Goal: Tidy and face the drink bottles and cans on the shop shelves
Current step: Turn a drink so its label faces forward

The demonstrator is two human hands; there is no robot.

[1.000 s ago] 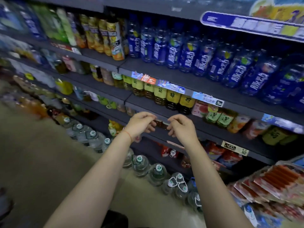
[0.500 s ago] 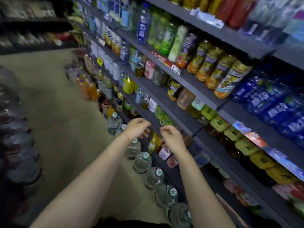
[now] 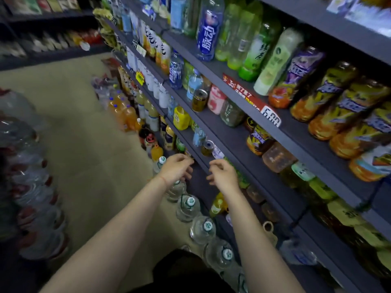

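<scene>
Both hands — left hand (image 3: 176, 169), right hand (image 3: 222, 174) — hover loosely curled, empty, beside upright bottles (image 3: 249, 39) standing on shelves (image 3: 264, 132).

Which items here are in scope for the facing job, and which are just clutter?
In scope:
- gold can
- pink bottle
- blue-label bottle
- orange-label bottles
- left hand and right hand, both empty

Just there:
- floor water jugs
- price tag
</scene>
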